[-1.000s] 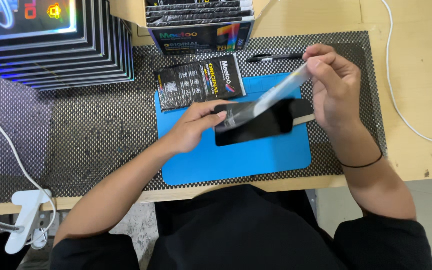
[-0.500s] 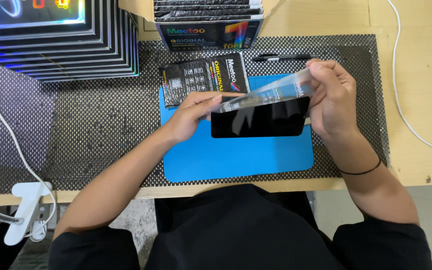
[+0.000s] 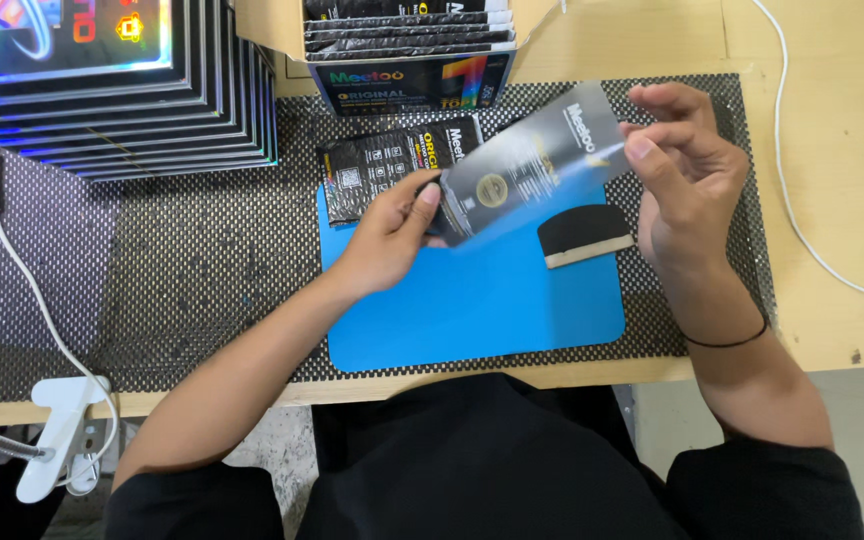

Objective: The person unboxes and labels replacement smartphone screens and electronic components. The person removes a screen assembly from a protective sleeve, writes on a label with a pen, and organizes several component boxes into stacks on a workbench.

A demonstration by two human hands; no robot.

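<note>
Dark glossy packet [image 3: 532,165] slants above the blue mat [image 3: 472,310], pinched at both ends. Left hand [image 3: 392,235] has thumb and fingers closed on its lower corner; right hand [image 3: 682,175] grips the upper corner with its fingertips, the other fingers loosely curled. Just below the right fingers lies a black felt-edged squeegee [image 3: 584,235]; behind the left fingers, a black sachet [image 3: 397,165].

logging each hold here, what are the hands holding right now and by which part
Both hands hold one flat dark glossy sheet above the blue mat. The left hand pinches its lower-left end; the right hand has its upper-right edge at the fingertips.
</note>
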